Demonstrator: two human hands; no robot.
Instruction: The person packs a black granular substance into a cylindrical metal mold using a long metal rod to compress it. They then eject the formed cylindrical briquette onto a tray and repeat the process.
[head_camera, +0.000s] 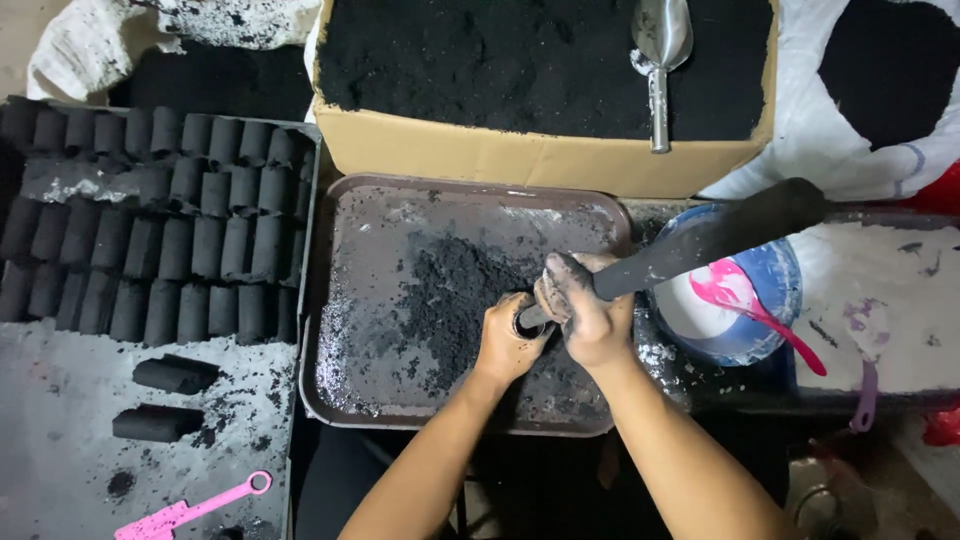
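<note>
**Hands clamped on rod and tube over a sooty tray**

Left hand (508, 340) curled tight around a short dark tube (527, 322), held upright on the tray (345, 300) beside a heap of black powder (450, 290). Right hand (585, 305) closed in a fist around a long black rod (710, 240), slanted up to the right, lower end at the tube's mouth. Both forearms reaching in from below, fingers blackened.

Left of the tray, rows of black cylinders (160, 240) on a dusty grey surface, two more lying loose, a pink scoop (190, 512) nearby. Above, a cardboard box (520, 155) of black powder with a metal scoop (658, 50). To the right, a blue bowl (775, 275) holding a pink spoon (745, 300).
</note>
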